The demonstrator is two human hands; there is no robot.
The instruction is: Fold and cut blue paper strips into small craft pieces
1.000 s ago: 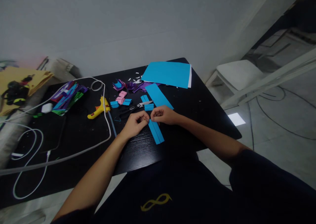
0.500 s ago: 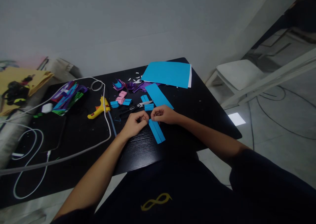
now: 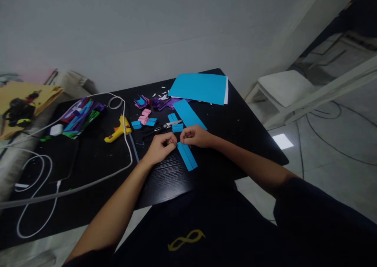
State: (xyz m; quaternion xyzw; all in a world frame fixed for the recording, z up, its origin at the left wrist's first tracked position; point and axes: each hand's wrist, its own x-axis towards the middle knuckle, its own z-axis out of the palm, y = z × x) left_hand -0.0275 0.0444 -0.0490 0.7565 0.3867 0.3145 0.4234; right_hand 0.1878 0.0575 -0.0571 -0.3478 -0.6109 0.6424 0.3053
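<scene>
Left hand (image 3: 161, 147): pinches blue strip (image 3: 187, 157) at far corner.
Right hand (image 3: 194, 136): pinches the same end.
Blue strip: likely light, easily creased; best edge-held.

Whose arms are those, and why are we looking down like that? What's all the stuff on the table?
They're a person's arms, with no robot! The camera is worn on that person's head, looking forward and down. The left hand and right hand are close together at the far end of a blue paper strip; their exact grip is too small to see. On the black table also lie scissors, a yellow glue gun, folded pink paper and a big blue sheet.
</scene>
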